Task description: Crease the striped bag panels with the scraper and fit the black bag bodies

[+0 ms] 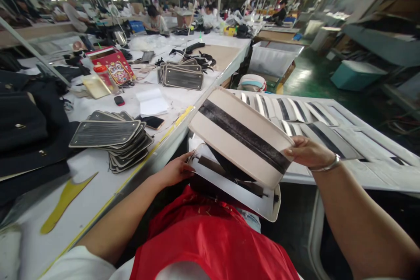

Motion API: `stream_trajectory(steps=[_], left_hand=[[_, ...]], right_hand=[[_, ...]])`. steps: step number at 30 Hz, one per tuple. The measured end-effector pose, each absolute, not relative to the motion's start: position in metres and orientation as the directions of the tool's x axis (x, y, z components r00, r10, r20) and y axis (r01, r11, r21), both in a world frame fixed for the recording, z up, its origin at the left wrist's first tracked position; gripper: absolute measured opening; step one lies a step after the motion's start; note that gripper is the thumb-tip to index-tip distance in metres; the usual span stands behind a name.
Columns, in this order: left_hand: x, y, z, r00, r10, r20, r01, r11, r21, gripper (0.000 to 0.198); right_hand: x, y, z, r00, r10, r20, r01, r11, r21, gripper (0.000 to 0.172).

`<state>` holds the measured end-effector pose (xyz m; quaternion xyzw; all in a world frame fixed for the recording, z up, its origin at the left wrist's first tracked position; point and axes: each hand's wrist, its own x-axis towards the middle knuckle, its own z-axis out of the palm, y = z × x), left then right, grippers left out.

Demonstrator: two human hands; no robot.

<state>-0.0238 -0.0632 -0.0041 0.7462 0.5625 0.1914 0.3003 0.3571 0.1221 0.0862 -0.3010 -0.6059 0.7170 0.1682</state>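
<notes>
Near the right corner, my right hand pinches a cream panel with a wide black stripe along its length. This panel is raised and tilted over a pale grey slotted piece in front of my red apron. At that piece's left end, my left hand has its fingers closed on the edge; part of the fingers is hidden. Dark material shows between the cream panel and the slotted piece. What joins the two, if anything, I cannot make out.
Rows of striped panels lie on the right-hand table. To the left are stacked dark grey panels, a phone, a yellow-green template and black bags. Another grey stack lies farther back, with a plastic bin beyond.
</notes>
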Motion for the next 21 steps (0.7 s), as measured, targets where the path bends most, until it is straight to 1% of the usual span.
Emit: stream_trajectory(steps=[3, 5, 7, 9, 10, 11, 12, 15, 18, 21], left_hand=[[-0.019, -0.063, 0.000, 0.307, 0.951, -0.041, 0.702, -0.198, 0.684, 0.023], [-0.014, -0.061, 0.003, 0.274, 0.962, -0.017, 0.690, -0.184, 0.700, 0.026], [-0.009, -0.055, 0.003, 0.135, 0.991, -0.018, 0.696, -0.082, 0.713, 0.034], [-0.007, -0.045, 0.002, -0.076, 0.996, -0.055, 0.704, 0.093, 0.704, 0.050], [-0.006, -0.039, 0.000, -0.161, 0.984, -0.081, 0.708, 0.172, 0.685, 0.054], [-0.006, -0.033, -0.001, -0.220, 0.970, -0.105, 0.713, 0.234, 0.661, 0.054], [-0.007, -0.026, -0.003, -0.252, 0.960, -0.124, 0.723, 0.272, 0.636, 0.050], [-0.011, -0.006, -0.010, -0.218, 0.957, -0.190, 0.762, 0.289, 0.580, 0.029], [-0.015, 0.007, -0.016, -0.133, 0.957, -0.259, 0.777, 0.263, 0.572, 0.027], [-0.019, 0.010, -0.019, -0.046, 0.955, -0.294, 0.780, 0.218, 0.586, 0.026]], right_hand=[[0.361, 0.121, 0.078, -0.753, 0.566, -0.337, 0.259, -0.216, -0.942, 0.020], [0.371, 0.119, 0.072, -0.732, 0.546, -0.407, 0.352, -0.209, -0.913, 0.023], [0.383, 0.116, 0.067, -0.703, 0.553, -0.448, 0.407, -0.203, -0.890, 0.025], [0.395, 0.113, 0.063, -0.665, 0.584, -0.466, 0.429, -0.212, -0.878, 0.027], [0.400, 0.111, 0.061, -0.643, 0.604, -0.470, 0.432, -0.221, -0.874, 0.028], [0.405, 0.110, 0.059, -0.621, 0.622, -0.476, 0.433, -0.234, -0.870, 0.030], [0.408, 0.108, 0.057, -0.601, 0.635, -0.485, 0.433, -0.250, -0.866, 0.031], [0.410, 0.103, 0.048, -0.572, 0.648, -0.502, 0.416, -0.298, -0.859, 0.036], [0.404, 0.095, 0.039, -0.614, 0.614, -0.495, 0.396, -0.303, -0.867, 0.039], [0.397, 0.087, 0.032, -0.672, 0.559, -0.486, 0.417, -0.256, -0.872, 0.046]])
